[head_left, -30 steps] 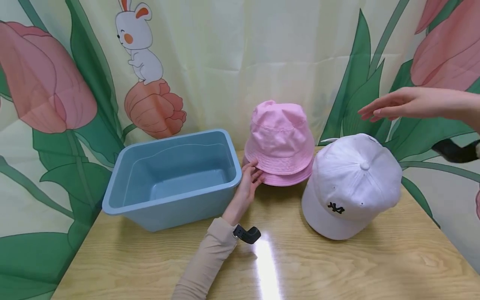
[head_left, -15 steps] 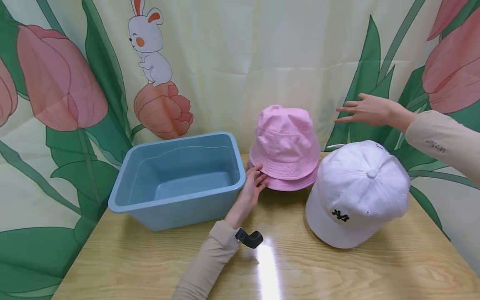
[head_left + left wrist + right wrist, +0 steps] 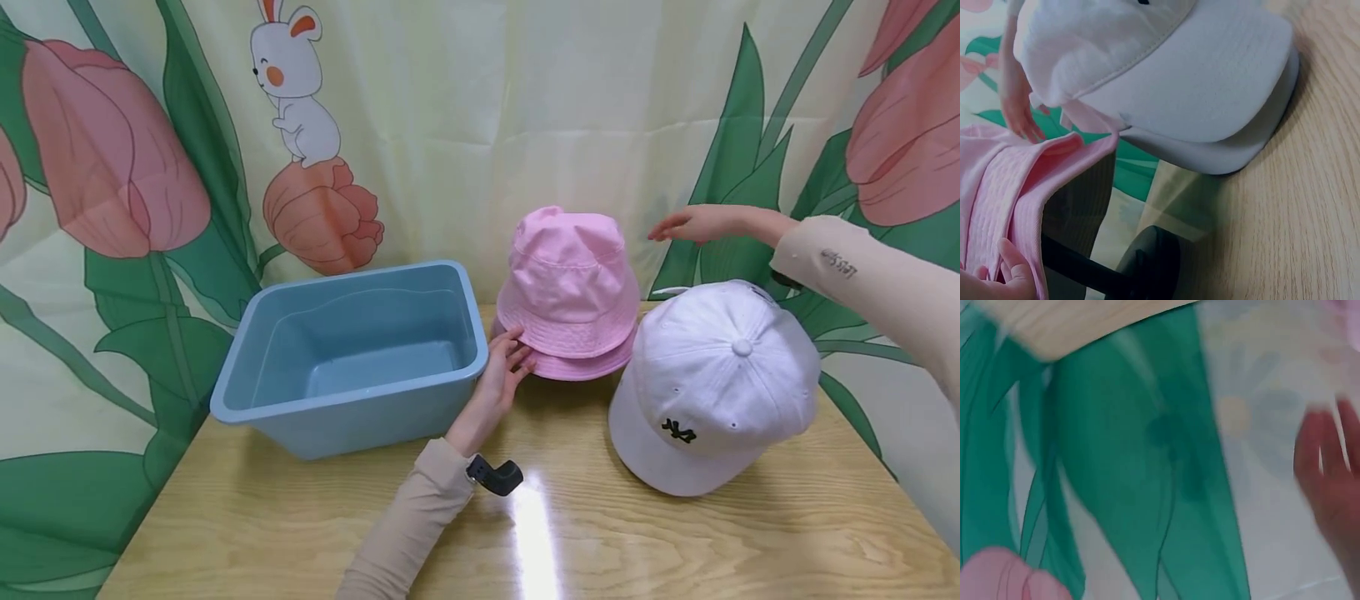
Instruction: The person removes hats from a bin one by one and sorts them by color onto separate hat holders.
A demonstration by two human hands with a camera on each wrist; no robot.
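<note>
Two stacked pink bucket hats (image 3: 570,267) stand near the back of the table. My left hand (image 3: 491,383) is at the left side of their brims; in the left wrist view its fingertips (image 3: 1013,259) hold the brim edge, one lying by the gap between the two brims. My right hand (image 3: 697,223) hovers to the right of the pink hats, fingers extended and touching nothing. White baseball caps (image 3: 723,375) with a black logo are stacked at the right; two visors show in the left wrist view. The right wrist view shows my right hand (image 3: 1335,462) blurred against the curtain.
A blue plastic bin (image 3: 348,400) with nothing inside stands left of my left hand. A black rod with a round base (image 3: 1147,262) shows beneath the pink hats. Behind the wooden table (image 3: 600,550) hangs a printed curtain (image 3: 465,142).
My right hand has come in from the right, over the white caps, toward the pink hats. My left hand has stayed at the brims. The head view has shifted slightly.
</note>
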